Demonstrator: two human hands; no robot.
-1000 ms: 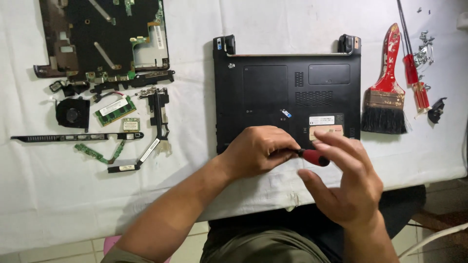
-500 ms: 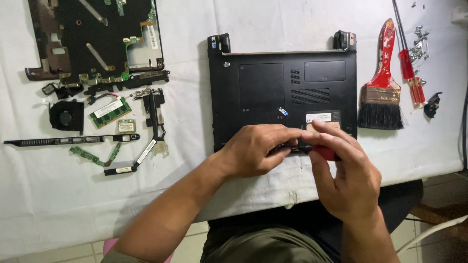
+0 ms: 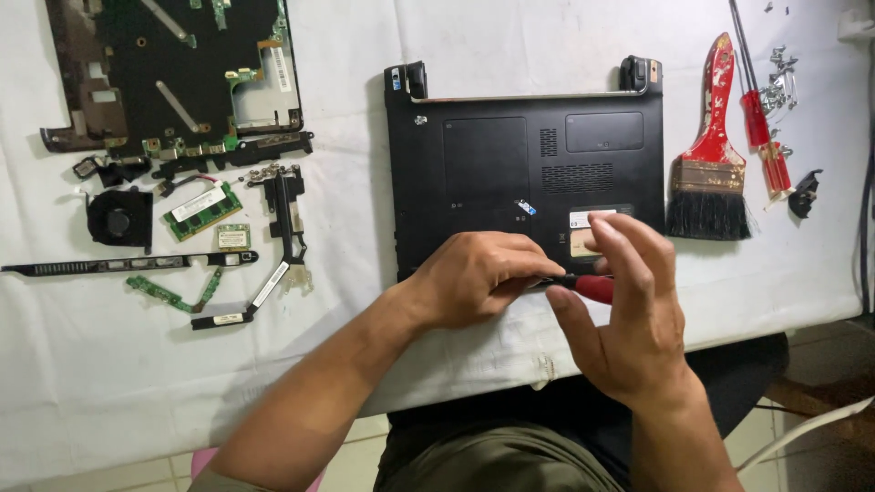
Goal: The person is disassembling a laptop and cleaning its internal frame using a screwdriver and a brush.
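Hands (image 3: pixel 547 292) unchanged, both gripping red-handled screwdriver (image 3: pixel 588 287) over laptop base (image 3: pixel 492 164).

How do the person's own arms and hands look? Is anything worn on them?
Both forearms are bare, with no sleeves in view. The left hand and the right hand wear no gloves, and I see no rings, watch or bracelet on them. No markings show on the hands or arms.
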